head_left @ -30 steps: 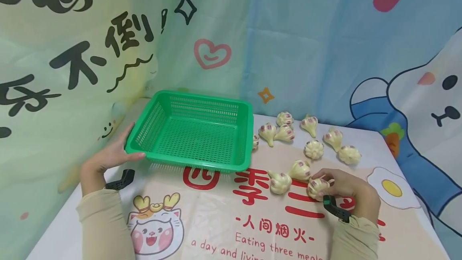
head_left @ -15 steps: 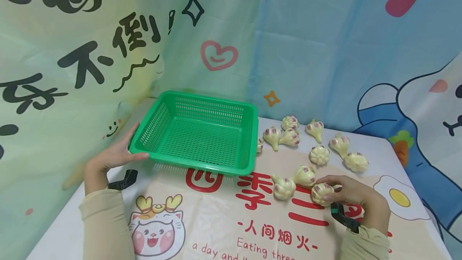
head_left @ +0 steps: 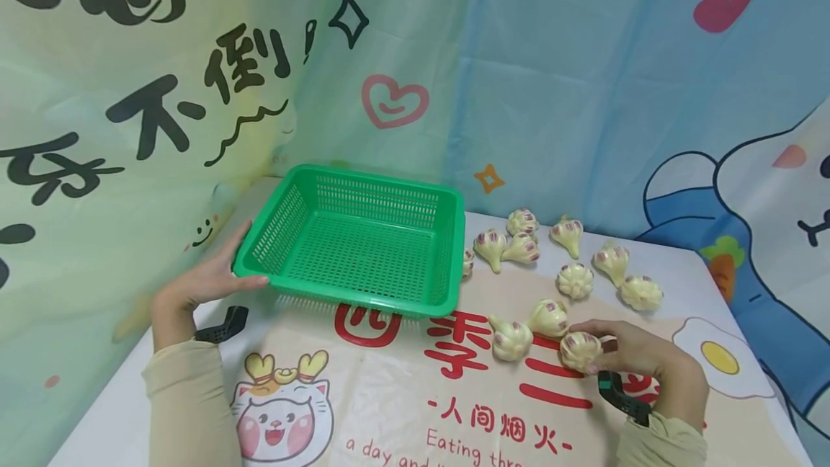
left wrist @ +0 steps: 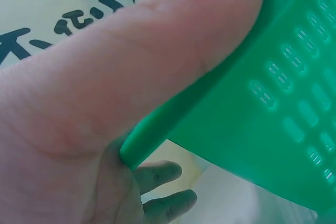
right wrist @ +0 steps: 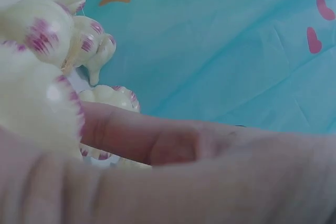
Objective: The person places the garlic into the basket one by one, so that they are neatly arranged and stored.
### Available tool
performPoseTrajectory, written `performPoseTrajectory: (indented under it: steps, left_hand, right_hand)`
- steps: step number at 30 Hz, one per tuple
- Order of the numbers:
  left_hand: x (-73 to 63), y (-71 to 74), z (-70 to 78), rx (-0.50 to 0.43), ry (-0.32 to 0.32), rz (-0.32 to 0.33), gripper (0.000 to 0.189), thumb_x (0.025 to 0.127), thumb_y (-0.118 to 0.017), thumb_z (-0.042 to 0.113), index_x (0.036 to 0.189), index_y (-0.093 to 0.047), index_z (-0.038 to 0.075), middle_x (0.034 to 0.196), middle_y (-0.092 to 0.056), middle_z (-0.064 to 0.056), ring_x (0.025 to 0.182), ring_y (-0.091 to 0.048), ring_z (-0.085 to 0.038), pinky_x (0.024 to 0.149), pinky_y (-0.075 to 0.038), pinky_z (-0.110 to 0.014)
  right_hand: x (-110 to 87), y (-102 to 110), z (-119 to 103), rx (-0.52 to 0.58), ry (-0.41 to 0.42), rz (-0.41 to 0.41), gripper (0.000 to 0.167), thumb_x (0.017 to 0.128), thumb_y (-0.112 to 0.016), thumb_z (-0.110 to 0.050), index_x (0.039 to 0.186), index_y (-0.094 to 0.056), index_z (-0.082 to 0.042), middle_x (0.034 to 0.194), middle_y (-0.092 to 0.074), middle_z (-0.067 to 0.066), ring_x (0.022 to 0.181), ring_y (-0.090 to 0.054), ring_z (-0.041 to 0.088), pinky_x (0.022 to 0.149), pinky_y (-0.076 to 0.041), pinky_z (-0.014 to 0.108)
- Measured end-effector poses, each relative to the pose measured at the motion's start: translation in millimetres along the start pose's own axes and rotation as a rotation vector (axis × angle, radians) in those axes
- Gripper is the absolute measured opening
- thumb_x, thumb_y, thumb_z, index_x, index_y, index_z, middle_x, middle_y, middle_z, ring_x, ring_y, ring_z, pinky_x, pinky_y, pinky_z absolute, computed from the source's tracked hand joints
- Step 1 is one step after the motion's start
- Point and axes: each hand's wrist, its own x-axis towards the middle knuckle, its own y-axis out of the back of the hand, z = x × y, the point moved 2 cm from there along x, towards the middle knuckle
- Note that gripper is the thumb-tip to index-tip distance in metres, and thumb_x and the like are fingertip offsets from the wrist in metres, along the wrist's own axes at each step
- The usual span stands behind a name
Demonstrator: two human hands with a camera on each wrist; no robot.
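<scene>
At the right hand (head_left: 638, 352), I read a closed grip: thumb and fingers pinch a garlic bulb (head_left: 580, 351). I cannot tell whether this bulb touches the surface beneath it. The right wrist view shows it close to the lens, at the left edge.

At the left hand (head_left: 204, 272), I read a grip on the green basket (head_left: 447, 258). The thumb (left wrist: 142, 66) lies along the rim; two fingers (left wrist: 163, 205) show below it, on the outer side.

Just left of the pinched bulb, in my head view, I locate two bulbs side by side: the nearer bulb (head_left: 511, 341) and the farther bulb (head_left: 549, 318). Behind them sits a single bulb (head_left: 575, 280), with a pair (head_left: 641, 293) to its right. Farther back are a lone bulb (head_left: 567, 236) and a cluster of three (head_left: 491, 248). One bulb (head_left: 467, 263) is partly hidden by the basket's right side.

The printed mat (head_left: 376, 391) lies on the white table (head_left: 674, 269). A blue-green backdrop (head_left: 545, 92) hangs behind. Both forearms wear beige sleeves (head_left: 191, 402).
</scene>
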Motion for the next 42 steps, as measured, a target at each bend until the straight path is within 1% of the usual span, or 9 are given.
performPoseTrajectory:
  steps: [3,7,12,16,22,29,32,35,42]
  left_hand:
    - [0.7,-0.2,0.3,0.000,0.001,-0.001,0.110,0.083,-0.072,0.023,0.152,0.014,0.022,0.143,-0.022,-0.025,0.118,-0.031,-0.036,0.099,-0.026,-0.058]
    - [0.1,-0.4,1.6,0.008,0.023,-0.010,0.110,0.084,-0.071,0.025,0.152,0.016,0.023,0.142,-0.023,-0.026,0.117,-0.032,-0.037,0.098,-0.028,-0.058]
    - [-1.8,-0.1,3.0,0.011,0.040,-0.014,0.110,0.085,-0.070,0.026,0.151,0.017,0.024,0.137,-0.027,-0.026,0.113,-0.036,-0.035,0.096,-0.030,-0.055]
    - [-1.2,-0.1,1.4,0.008,0.037,-0.016,0.108,0.086,-0.069,0.024,0.151,0.017,0.024,0.133,-0.032,-0.025,0.109,-0.040,-0.032,0.095,-0.031,-0.049]
    - [-0.2,0.5,-2.4,0.016,0.031,-0.019,0.107,0.087,-0.068,0.023,0.151,0.017,0.023,0.128,-0.036,-0.023,0.105,-0.042,-0.028,0.092,-0.033,-0.040]
    - [-0.1,0.2,-1.9,0.008,0.033,-0.020,0.107,0.086,-0.069,0.025,0.151,0.017,0.024,0.136,-0.029,-0.024,0.111,-0.038,-0.031,0.095,-0.032,-0.047]
    - [-1.4,0.4,-2.1,0.014,0.049,-0.016,0.108,0.086,-0.069,0.027,0.151,0.017,0.025,0.138,-0.027,-0.024,0.111,-0.038,-0.032,0.096,-0.031,-0.046]
    - [-1.6,0.2,-2.6,0.015,0.058,-0.014,0.108,0.086,-0.069,0.028,0.151,0.017,0.027,0.134,-0.030,-0.023,0.108,-0.039,-0.030,0.095,-0.031,-0.043]
    - [0.2,-0.2,-0.7,0.009,0.030,-0.019,0.108,0.086,-0.069,0.024,0.151,0.017,0.024,0.135,-0.030,-0.023,0.110,-0.038,-0.031,0.095,-0.031,-0.047]
  right_hand:
    - [-1.6,0.0,-2.5,-0.021,0.008,-0.002,0.076,0.073,-0.079,-0.037,0.138,-0.048,-0.014,0.136,-0.047,0.022,0.117,-0.047,0.042,0.087,-0.046,0.057]
    - [-2.5,0.2,-4.0,-0.040,0.009,0.014,0.074,0.073,-0.080,-0.037,0.136,-0.049,-0.014,0.133,-0.049,0.021,0.115,-0.048,0.040,0.086,-0.047,0.056]
    - [-1.7,1.2,-0.4,-0.033,-0.017,0.031,0.073,0.074,-0.079,-0.039,0.135,-0.049,-0.014,0.131,-0.050,0.023,0.111,-0.052,0.038,0.084,-0.049,0.054]
    - [-3.6,2.5,4.0,-0.034,-0.021,0.057,0.075,0.073,-0.079,-0.042,0.135,-0.049,-0.013,0.129,-0.050,0.024,0.110,-0.052,0.039,0.082,-0.050,0.052]
    - [-6.1,5.1,7.9,-0.042,0.004,0.096,0.075,0.074,-0.078,-0.045,0.135,-0.049,-0.012,0.129,-0.050,0.024,0.111,-0.051,0.040,0.081,-0.051,0.050]
    - [-4.2,5.7,8.7,-0.010,0.035,0.131,0.072,0.075,-0.078,-0.040,0.134,-0.051,-0.010,0.131,-0.048,0.026,0.111,-0.052,0.042,0.082,-0.052,0.047]
    - [-4.8,6.0,7.7,0.007,0.045,0.148,0.071,0.075,-0.078,-0.040,0.134,-0.051,-0.010,0.132,-0.048,0.026,0.110,-0.053,0.041,0.082,-0.053,0.044]
    - [-6.2,6.4,7.2,0.013,0.036,0.169,0.072,0.075,-0.078,-0.041,0.134,-0.050,-0.010,0.131,-0.048,0.025,0.110,-0.053,0.038,0.081,-0.053,0.042]
    - [-8.5,9.0,7.2,0.000,0.050,0.219,0.075,0.076,-0.077,-0.042,0.136,-0.048,-0.007,0.130,-0.047,0.026,0.109,-0.052,0.040,0.077,-0.055,0.040]
